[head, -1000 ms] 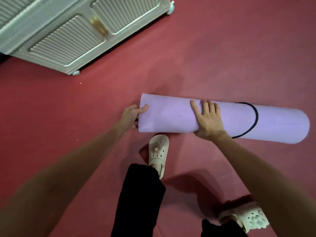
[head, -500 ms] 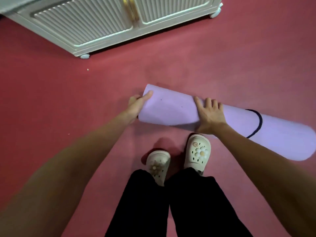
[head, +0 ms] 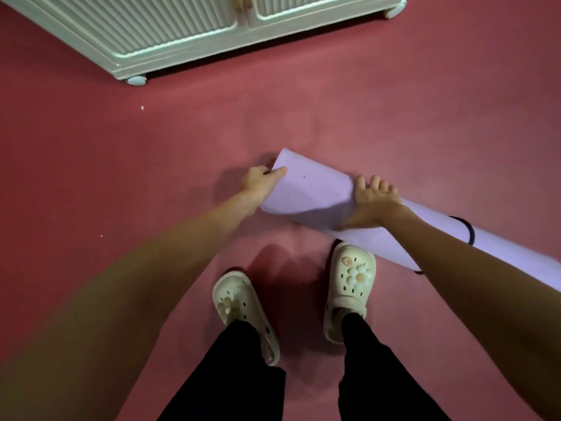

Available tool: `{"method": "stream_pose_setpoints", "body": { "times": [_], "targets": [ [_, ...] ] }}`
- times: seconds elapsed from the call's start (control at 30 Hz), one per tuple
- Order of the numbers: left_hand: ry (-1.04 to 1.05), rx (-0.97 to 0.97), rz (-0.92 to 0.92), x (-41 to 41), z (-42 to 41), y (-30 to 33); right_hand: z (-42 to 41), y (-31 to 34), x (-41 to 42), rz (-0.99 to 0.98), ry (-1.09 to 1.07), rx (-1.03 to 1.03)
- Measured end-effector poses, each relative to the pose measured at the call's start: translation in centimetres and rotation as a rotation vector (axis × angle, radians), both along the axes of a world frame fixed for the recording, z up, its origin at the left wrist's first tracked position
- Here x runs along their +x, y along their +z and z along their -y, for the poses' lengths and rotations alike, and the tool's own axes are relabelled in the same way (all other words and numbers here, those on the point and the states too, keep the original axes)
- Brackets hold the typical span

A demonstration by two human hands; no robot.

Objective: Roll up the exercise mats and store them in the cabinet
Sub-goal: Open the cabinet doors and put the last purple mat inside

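Closest to the camera are two legs in black trousers and two cream shoes (head: pixel 349 287) with flower charms, standing on the red floor (head: pixel 121 147).

Just past the shoes is the purple mat (head: pixel 315 196). It is rolled into a long tube with a thin black band (head: pixel 469 232) round it. One end points up and left, toward the cabinet. The other end runs down and right, out past the right arm, so the tube lies slanted across the person's front. It looks lifted at the left end, but I cannot tell if the far end rests on the floor.

The left hand (head: pixel 261 182) holds the open left end, thumb on top and fingers tucked behind. The right hand (head: pixel 372 199) is curled over the top of the roll, near the middle. The hands are apart, both gripping the mat. The left hand is nearer the cabinet.

Farthest away, by the top edge, stands the white cabinet (head: pixel 170 34) on little wheels. Its doors look closed, so I think one must be opened before the mat goes in, left end first.
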State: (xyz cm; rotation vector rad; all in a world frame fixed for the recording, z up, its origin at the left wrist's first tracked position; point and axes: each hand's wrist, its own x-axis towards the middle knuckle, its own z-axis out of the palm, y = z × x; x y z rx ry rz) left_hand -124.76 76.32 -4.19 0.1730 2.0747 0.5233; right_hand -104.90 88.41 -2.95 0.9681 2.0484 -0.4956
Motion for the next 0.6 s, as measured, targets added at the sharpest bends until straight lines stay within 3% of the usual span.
{"method": "stream_pose_setpoints", "body": {
  "times": [0.1,0.33,0.6],
  "targets": [
    [-0.006,0.086,0.012,-2.6,-0.9,-0.1,-1.7,-0.9,-4.1,-0.275,-0.243,-0.161],
    [-0.018,0.624,-0.647,-12.2,-6.9,-1.1,-6.5,-3.7,-18.7,-0.873,-0.017,-0.001],
    [-0.051,0.858,-0.920,-18.0,-12.9,-1.2,-12.3,-4.2,-27.6,-1.259,0.088,0.209]
  ]
}}
